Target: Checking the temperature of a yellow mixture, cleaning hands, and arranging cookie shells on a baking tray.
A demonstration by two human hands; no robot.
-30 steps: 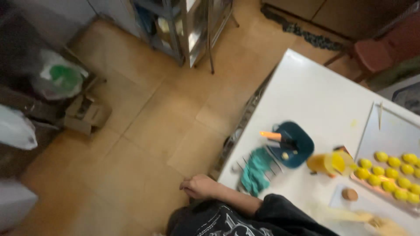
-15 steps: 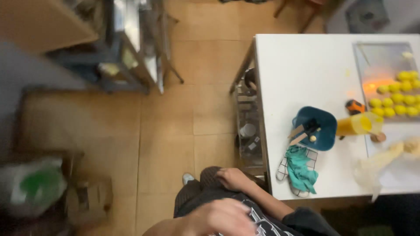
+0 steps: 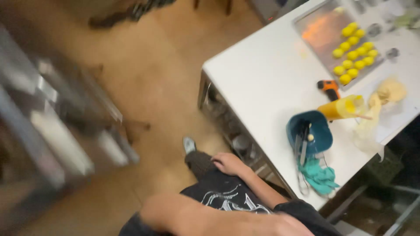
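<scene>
A: Right hand?

B: Lying palm-down on the dark trouser leg, near the knee. The grip is slack: fingers loosely spread, nothing held. The forearm runs back towards the lower right, over a black printed shirt.

A: And the left?

B: Only a blurred bare arm across the bottom edge. Whether the left hand is shut or spread, I cannot tell.

A: Where does the leg sit?

B: Just beside the near corner of the white surface, above a tan tiled floor. A pale shoe shows just past the knee.

A: What is closest on the surface?

B: A blue bowl with utensils standing in it, and a teal cloth bunched against its near side, close to the edge. Neither touches the hand.

A: Further off?

B: A yellow cone-shaped container on its side, touching the bowl's far rim. An orange and black tool lies just beyond it. Then a metal tray carrying rows of small yellow balls, and a pale doughy lump to the right of the cone.

A: The left of the view?

B: A metal rack — too smeared to read.
</scene>
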